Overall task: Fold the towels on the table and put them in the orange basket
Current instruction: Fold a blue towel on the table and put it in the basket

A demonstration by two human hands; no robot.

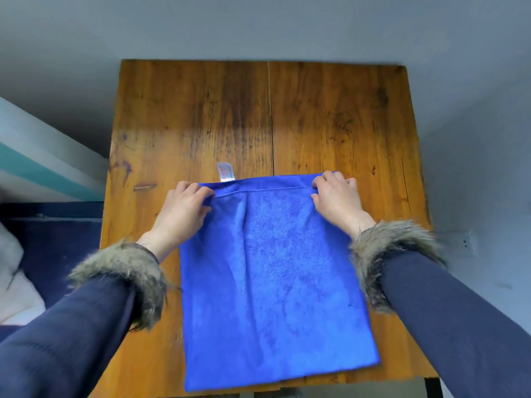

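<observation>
Pinching the far corners of the bright blue terry towel (275,282), the left hand (184,208) and right hand (337,199) each grasp the hemmed edge. It lies flat on the worn wooden counter (201,116), its near edge reaching the counter's near rim. To fold well, I would keep both corners level and the hem taut. Open wood beyond gives ample room; no orange basket is visible.

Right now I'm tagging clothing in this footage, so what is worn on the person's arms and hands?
Both arms wear dark navy ribbed sleeves ending in shaggy grey-brown fur cuffs at the wrists. The left hand and right hand are bare: no gloves, rings or watch visible.
</observation>
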